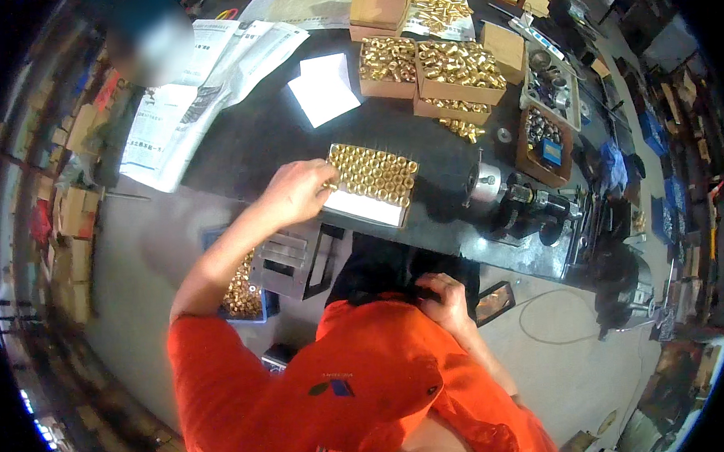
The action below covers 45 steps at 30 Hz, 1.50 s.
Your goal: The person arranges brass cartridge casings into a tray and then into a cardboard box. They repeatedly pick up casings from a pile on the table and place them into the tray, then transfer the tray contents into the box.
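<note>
My left hand (296, 194) is at the left edge of a small open carton (391, 222), its fingers pinched together on a small brass fitting. Inside the carton, brass fittings (373, 170) stand upright in tight rows. A white strip covers the carton's near side. Down on my lap, my right hand (446, 297) lies with its fingers loosely bent and apart, and I see nothing in it. Part of its fingers is hard to see against the dark trousers.
Boxes heaped with brass fittings (460, 64) stand at the back, with loose fittings beside them. White paper (324, 89) and newspaper (203, 91) lie left. A chucked metal fixture (487, 182) sits right, near a box of metal parts (543, 147). Below, a blue bin (248, 300) holds brass pieces.
</note>
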Each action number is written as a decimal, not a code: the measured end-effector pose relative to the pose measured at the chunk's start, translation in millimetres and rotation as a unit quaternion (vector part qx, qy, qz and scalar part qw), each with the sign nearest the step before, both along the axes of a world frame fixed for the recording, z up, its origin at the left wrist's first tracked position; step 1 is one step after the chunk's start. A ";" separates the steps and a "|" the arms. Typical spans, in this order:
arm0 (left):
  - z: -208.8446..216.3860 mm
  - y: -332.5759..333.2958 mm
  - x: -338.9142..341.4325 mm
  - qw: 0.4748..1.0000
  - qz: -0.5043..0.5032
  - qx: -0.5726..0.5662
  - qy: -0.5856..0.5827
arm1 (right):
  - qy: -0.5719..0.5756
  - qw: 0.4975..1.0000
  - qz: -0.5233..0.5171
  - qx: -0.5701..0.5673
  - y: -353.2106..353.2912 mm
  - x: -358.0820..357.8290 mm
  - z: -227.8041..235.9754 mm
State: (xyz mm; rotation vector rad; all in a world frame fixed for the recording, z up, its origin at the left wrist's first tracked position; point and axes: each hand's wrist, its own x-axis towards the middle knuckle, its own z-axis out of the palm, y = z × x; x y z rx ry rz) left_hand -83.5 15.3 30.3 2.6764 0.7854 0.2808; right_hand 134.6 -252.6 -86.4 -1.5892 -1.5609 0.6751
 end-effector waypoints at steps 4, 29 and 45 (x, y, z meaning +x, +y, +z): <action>-22.2 -8.3 -0.2 0.999 0.012 0.036 0.030 | -0.011 1.000 0.006 0.010 -2.8 0.8 -0.3; -42.3 -13.3 2.3 0.995 0.053 0.089 -0.010 | -0.004 1.000 -0.011 -0.003 -2.8 3.2 -2.7; -21.9 -7.8 4.9 0.999 0.046 0.023 -0.005 | 0.013 1.000 -0.012 -0.004 -3.9 7.3 -11.5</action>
